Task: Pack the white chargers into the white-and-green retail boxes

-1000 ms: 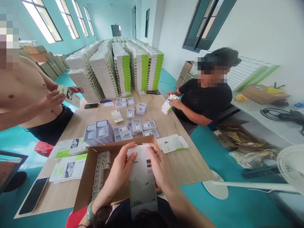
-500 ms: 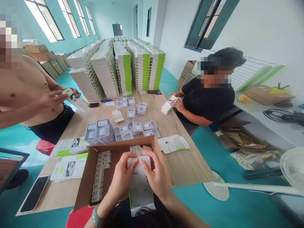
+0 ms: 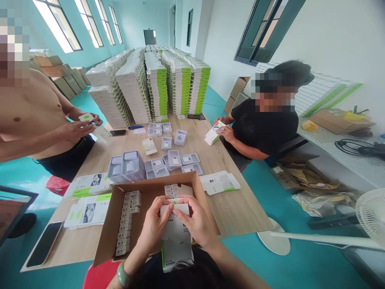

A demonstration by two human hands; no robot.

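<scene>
As the left hand (image 3: pixel 155 224) and right hand (image 3: pixel 195 222) pinch a white, green-edged retail box (image 3: pixel 176 245) above a cardboard tray (image 3: pixel 107 233), its top looks open, though fingers partly hide it.

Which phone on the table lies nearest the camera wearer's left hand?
The phone on the near left of the table, beside the cardboard box; the other phone lies far up the table.

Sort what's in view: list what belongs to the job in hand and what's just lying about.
Job in hand: left hand, right hand, white box, cardboard box, small white pieces.

Just lying about: phone, fan, coiled cable.
</scene>
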